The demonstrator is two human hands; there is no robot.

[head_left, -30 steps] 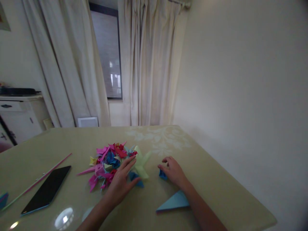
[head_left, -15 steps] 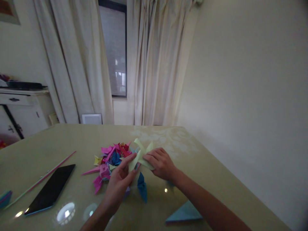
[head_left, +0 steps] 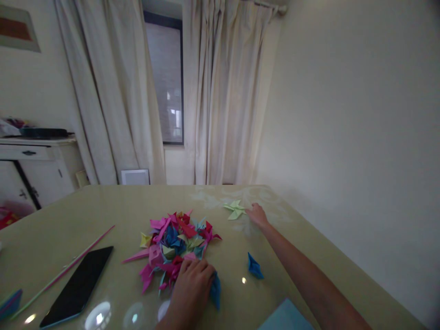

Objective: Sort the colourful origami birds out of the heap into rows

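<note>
Near the table's far right, a pale green origami pinwheel (head_left: 235,210) lies on the tabletop. My right hand (head_left: 257,215) reaches out to it, its bent fingers at the tip of one arm of the paper. Closer to me, my left hand (head_left: 193,285) is at the lower right edge of a pile of colourful folded paper pieces (head_left: 174,238). Its curled fingers rest against a blue origami piece (head_left: 215,292), which shows beside and below them; the palm side is hidden.
Another blue folded piece (head_left: 255,266) sits between my arms. Light blue paper (head_left: 286,316) is at the front edge of view. To the left are a black phone-like slab (head_left: 78,285) and a thin pink-and-green stick (head_left: 68,268). A wall (head_left: 360,160) runs along the right.
The green pinwheel has gone from between both hands to the table's far right, with my right hand beside it. My left hand has moved down to the blue piece by the pile.
</note>
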